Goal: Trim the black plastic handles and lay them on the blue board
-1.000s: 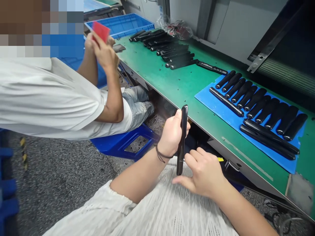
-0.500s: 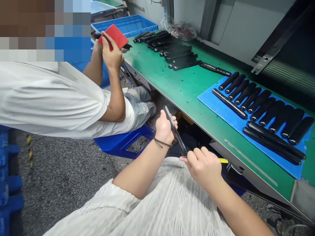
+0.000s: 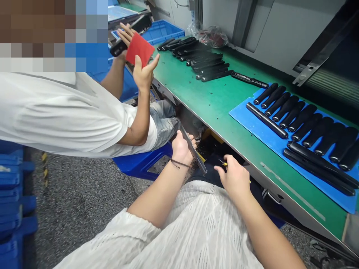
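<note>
Over my lap, my left hand [image 3: 183, 148] is closed around a long, shiny black plastic strip [image 3: 196, 158], which slants down toward me. My right hand [image 3: 235, 177] grips a slim yellow-handled blade tool [image 3: 225, 163]; its thin metal tip points left and stands apart from the strip. Most of the handle is hidden inside my fingers. To the right, a row of black plastic pieces [image 3: 308, 130] lies on a blue sheet [image 3: 241, 112], with several loose long black strips [image 3: 266, 120] in front of them.
The green workbench [image 3: 202, 97] runs along my right, with a further pile of black pieces [image 3: 196, 56] toward the back. A co-worker at left on a blue stool [image 3: 131, 162] holds a red cloth-like sheet [image 3: 140, 50] and a black part [image 3: 119, 46]. Blue crates [image 3: 165, 31] stand behind.
My right hand has drawn away from the strip's lower end, and the tool's tip now shows. My left hand has shifted slightly left and down. The co-worker's hand has opened against the red sheet.
</note>
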Motion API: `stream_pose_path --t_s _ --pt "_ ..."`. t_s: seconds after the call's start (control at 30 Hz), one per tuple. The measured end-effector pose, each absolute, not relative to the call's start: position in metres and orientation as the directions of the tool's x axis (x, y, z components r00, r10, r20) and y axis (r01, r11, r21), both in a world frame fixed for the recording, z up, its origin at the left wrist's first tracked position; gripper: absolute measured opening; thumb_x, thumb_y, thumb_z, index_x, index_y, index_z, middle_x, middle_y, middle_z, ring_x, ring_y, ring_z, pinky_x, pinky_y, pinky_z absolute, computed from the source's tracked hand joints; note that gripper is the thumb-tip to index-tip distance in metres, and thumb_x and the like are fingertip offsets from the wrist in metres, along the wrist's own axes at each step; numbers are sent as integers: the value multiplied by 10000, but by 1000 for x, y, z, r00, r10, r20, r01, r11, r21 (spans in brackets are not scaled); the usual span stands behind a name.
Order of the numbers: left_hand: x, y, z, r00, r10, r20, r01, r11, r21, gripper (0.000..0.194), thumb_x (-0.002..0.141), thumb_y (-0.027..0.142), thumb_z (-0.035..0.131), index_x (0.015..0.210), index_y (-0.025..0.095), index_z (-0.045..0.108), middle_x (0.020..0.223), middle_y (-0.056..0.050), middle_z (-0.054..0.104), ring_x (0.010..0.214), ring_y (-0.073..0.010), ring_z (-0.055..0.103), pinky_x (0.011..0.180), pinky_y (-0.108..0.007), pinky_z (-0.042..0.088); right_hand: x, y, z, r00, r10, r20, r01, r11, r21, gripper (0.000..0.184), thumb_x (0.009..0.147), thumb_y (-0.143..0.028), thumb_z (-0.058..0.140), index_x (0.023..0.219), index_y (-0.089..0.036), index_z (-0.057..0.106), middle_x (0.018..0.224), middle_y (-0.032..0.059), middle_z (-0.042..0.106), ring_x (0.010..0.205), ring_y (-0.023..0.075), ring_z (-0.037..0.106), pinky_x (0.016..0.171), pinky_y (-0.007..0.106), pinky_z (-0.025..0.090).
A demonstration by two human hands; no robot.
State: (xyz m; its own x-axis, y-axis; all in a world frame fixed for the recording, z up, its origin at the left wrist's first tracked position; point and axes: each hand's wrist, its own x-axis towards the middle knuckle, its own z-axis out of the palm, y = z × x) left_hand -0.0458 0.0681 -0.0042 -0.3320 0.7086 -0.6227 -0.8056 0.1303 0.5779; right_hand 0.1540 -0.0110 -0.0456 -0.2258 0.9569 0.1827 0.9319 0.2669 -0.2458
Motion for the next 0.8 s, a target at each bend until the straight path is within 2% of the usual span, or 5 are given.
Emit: stream_pose_path --t_s 0.17,0.33,0.5,0.63,0.8 --pt "-48 67 -8 -337 711 -617 -805 122 581 493 1115 481 275 724 207 396 514 66 379 346 -76 295 361 -208 174 154 -2 -39 -198 967 159 887 246 -391 408 946 -228 650 1350 -285 641 862 9 692 633 142 573 559 272 317" --pt "-43 67 -8 -354 722 -595 -795 104 598 497 1117 469 250 712 211 375 505 71 342 353 -76 273 374 -211 183 142 -24 -20 -336 929 158 426 300 -853 331 958 -345 692 1268 -239 647 859 -10 675 609 106 555 543 233 436" --pt "-25 58 -13 -358 759 -545 -736 130 664 426 1093 453 349 781 196 480 636 8 515 477 -108 457 469 -223 349 133 -43 -13 -188 858 478 416 510 -753 56 953 -212 667 908 -201 636 721 -26 564 620 101 513 579 242 406" --pt "-18 28 -20 -626 773 105 -72 -191 979 313 860 459 720 1032 213 632 1068 -96 684 1049 -241 656 903 -359 518 142 -44 2 -142 839 526 453 527 -719 65 951 -176 647 897 -200 619 716 -25 533 621 101 484 580 249 382" --pt "-22 0 -16 72 847 527 276 -525 805 318 798 517 664 633 245 656 668 -83 625 693 -257 597 847 -451 458 156 -55 30 -266 836 481 422 549 -721 84 986 -271 650 1013 -200 614 729 -25 549 626 112 498 575 252 400"
